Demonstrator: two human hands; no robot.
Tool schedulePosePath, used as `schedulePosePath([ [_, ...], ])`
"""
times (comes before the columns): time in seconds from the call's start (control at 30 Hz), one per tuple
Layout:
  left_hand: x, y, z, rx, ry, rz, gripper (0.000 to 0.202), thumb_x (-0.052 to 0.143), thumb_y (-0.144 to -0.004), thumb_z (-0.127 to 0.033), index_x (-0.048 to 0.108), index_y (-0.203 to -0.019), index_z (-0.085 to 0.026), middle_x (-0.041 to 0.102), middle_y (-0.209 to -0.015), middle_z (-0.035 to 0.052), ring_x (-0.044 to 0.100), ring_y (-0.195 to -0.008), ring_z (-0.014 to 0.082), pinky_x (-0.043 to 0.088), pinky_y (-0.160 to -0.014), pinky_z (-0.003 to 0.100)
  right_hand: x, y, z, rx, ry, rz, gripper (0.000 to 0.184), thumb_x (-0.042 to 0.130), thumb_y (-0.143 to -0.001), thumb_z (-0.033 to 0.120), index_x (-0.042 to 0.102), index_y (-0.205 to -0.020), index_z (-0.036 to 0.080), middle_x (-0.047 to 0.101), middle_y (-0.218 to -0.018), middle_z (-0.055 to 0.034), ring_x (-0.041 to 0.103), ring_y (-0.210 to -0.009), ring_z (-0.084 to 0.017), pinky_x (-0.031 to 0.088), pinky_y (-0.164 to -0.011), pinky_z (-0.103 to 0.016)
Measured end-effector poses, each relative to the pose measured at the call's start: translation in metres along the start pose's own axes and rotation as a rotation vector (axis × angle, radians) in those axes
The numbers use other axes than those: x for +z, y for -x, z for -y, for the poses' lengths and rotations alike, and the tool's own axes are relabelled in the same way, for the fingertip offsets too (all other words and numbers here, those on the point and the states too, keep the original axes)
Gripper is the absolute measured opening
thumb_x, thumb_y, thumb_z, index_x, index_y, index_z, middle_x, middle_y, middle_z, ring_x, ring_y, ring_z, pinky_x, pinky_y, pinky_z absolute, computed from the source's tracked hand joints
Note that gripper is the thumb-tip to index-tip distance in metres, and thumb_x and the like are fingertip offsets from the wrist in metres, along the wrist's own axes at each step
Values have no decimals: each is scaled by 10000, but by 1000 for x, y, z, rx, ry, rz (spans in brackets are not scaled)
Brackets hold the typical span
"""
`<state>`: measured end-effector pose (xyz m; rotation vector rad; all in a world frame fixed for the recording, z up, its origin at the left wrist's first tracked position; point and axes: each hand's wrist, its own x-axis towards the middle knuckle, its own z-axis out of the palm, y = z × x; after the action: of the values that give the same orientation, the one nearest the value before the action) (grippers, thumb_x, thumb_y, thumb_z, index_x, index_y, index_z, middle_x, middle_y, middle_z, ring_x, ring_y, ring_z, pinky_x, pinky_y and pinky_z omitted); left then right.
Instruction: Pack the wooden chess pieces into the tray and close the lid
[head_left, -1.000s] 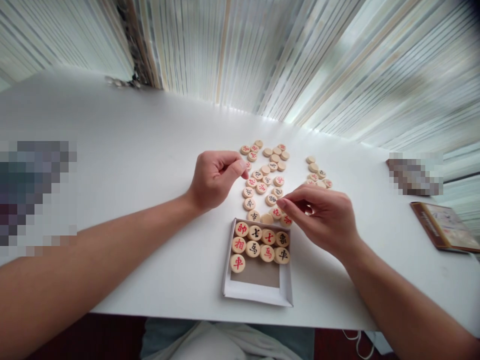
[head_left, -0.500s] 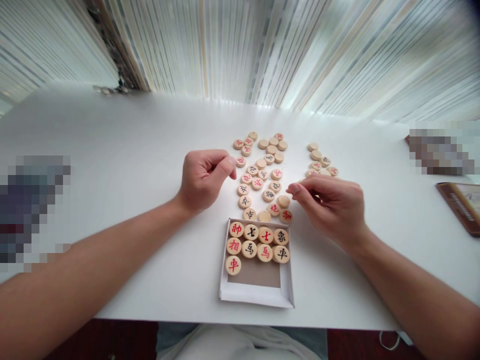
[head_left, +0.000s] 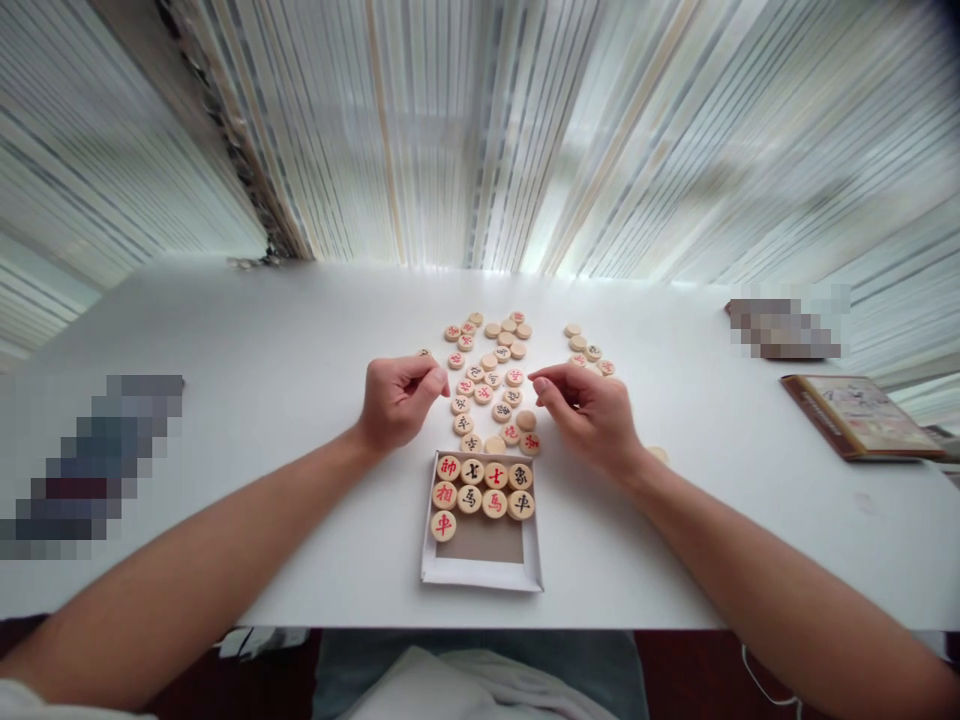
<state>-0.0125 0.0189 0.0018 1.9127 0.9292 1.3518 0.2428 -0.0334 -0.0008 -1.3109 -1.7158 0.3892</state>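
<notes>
My left hand [head_left: 401,402] rests on the table as a loose fist left of the scattered Chinese chess pieces [head_left: 484,393], thumb against the curled index finger; no piece shows in it. On their right side, my right hand [head_left: 589,412] is closed too, index finger and thumb drawn together, with no piece visible at the tips. Between my forearms lies a shallow white box [head_left: 481,578]. Round wooden pieces stand in it in two full rows, with a single red-marked piece [head_left: 443,526] starting a third row at the left. Several loose pieces are face down.
A smaller group of pieces [head_left: 577,343] lies beyond my right hand, and one pale piece [head_left: 657,454] is partly hidden behind my right forearm. A brown-edged booklet or box [head_left: 862,415] sits at the right. Blurred-out items lie left and far right. A striped curtain [head_left: 450,130] borders the table's back.
The view has tilted up and shifted, so everything appears lower and smaller. Both hands stay closed beside the pieces, and the pieces in the box are the same.
</notes>
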Motion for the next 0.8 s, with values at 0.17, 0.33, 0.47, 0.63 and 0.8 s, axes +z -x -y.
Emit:
schedulePosePath([
  [0.17,3,-7,8,-37,32,-93,301,615,-864,-251,684,-581,-175,380,-447,-53,311,-445,98,238,-478,272,0,-2,-2,-30,-16,-29,218,629,-986,322,767,-921,166,690,-636,-18,636,-573,-154,436,-554,-274],
  [0.33,6,-32,10,-73,104,-236,312,558,-901,-260,642,-607,-196,342,-407,-73,246,-386,91,236,-447,268,-1,-3,-6,-26,-55,-46,196,613,-985,311,729,-1050,168,662,-636,0,646,-569,-167,445,-562,-284],
  [0.47,7,-52,1,-57,134,-286,309,566,-902,-290,625,-610,-206,327,-410,-74,257,-373,90,230,-437,265,-4,-6,-9,-8,-80,-55,227,605,-986,308,679,-1145,164,689,-691,-10,630,-576,-170,454,-569,-294],
  [0.63,14,-57,4,1,43,-297,347,540,-946,-336,629,-634,-212,357,-438,-59,307,-394,101,264,-447,263,-5,-8,-10,17,-67,-59,243,609,-981,312,664,-1162,160,692,-700,-10,605,-573,-162,445,-573,-297],
  [0.8,8,-46,21,-2,-20,-208,296,619,-894,-275,694,-619,-195,384,-445,-53,331,-423,99,245,-456,269,-6,-7,-12,39,-72,-52,235,614,-977,314,663,-1156,170,675,-706,-1,634,-601,-166,469,-585,-296],
])
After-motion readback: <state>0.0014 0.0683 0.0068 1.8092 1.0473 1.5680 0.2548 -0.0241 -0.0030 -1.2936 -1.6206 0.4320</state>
